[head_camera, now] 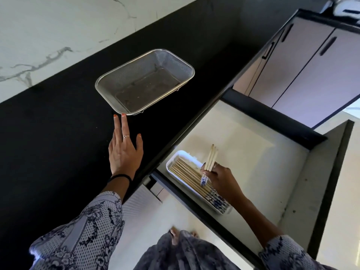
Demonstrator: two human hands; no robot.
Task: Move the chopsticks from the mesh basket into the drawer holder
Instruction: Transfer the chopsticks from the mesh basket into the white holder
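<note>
Head view, single frame. I see the mesh basket (145,82) on the black bench (58,145), tilted in frame, nothing visible inside it.

Left hand (124,152) lies flat over the bench, fingers extended, grip open and holding nothing. Two fingertips reach the basket's near corner; whether they touch the rim I cannot tell. Ring on one finger, dark band at the wrist, orange nail polish.

Right hand (218,176) is over the open drawer (263,152), grip closed around a small bundle of chopsticks (211,158). The pale ends point up and away; the blue-patterned ends show below the fingers.

White holder (176,158) sits in the drawer's near left corner, close to the drawer front. A row of chopsticks lies flat in it, side by side, blue-patterned ends toward me. The held bundle hangs just above this row, not laid down.

Rest of the drawer floor is bare white with a few dark specks. Patterned sleeves on both arms. Cabinet doors (311,65) with dark handles at upper right.

No brand, label or legible writing anywhere I can read.
</note>
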